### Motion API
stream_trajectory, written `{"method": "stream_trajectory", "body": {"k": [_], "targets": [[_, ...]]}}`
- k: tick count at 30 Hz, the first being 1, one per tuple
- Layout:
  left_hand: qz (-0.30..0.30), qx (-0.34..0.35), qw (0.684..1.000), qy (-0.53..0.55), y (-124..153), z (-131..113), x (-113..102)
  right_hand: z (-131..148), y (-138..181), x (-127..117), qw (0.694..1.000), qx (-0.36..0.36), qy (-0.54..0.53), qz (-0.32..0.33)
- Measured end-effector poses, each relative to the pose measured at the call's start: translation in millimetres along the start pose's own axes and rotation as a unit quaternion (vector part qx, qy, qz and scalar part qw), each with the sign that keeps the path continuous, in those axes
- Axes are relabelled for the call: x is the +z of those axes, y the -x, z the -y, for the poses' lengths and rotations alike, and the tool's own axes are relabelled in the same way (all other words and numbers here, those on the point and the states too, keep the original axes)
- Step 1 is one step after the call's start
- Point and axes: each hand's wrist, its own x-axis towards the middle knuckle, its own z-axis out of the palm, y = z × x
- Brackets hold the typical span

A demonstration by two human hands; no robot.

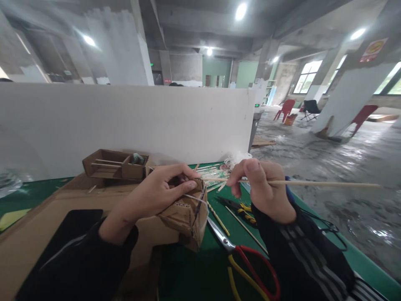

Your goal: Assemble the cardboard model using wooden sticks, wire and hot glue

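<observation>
The left hand (pixel 159 190) was closed around a small cardboard box (pixel 186 217), fingers curled over its top edge so the opening was hidden; the box was creased brown card, held just above the surface (pixel 200 271). A thin pale strand crossed its front face, too fine to tell what it was. The right hand (pixel 261 190) pinched a long, thin wooden stick (pixel 313 183) between thumb and fingers; the stick ran level, one end reaching the box top at the left fingertips, the other jutting far to the right. Both wrists wore black sleeves, the right with pale stripes.

Under the hands the surface was green cloth. Scissors (pixel 247 259) with red and yellow handles lay near the bottom edge, their loops cut off by the frame. Pliers (pixel 239 207) lay partly behind the right wrist. Loose sticks (pixel 216 217) lay scattered between. A flat cardboard sheet (pixel 46 225) covered the left side, and an open divided cardboard tray (pixel 114 165) stood behind it, against a white partition (pixel 125 121). A sign high on a pillar was too blurred to read.
</observation>
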Motion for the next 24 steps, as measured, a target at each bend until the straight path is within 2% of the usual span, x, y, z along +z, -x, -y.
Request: {"method": "stream_trajectory", "body": {"k": [24], "targets": [[-0.001,0.009,1.000,0.006,0.3,1.5,0.6,1.3,-0.4,0.2,1.000,0.008,-0.002,-0.002]]}}
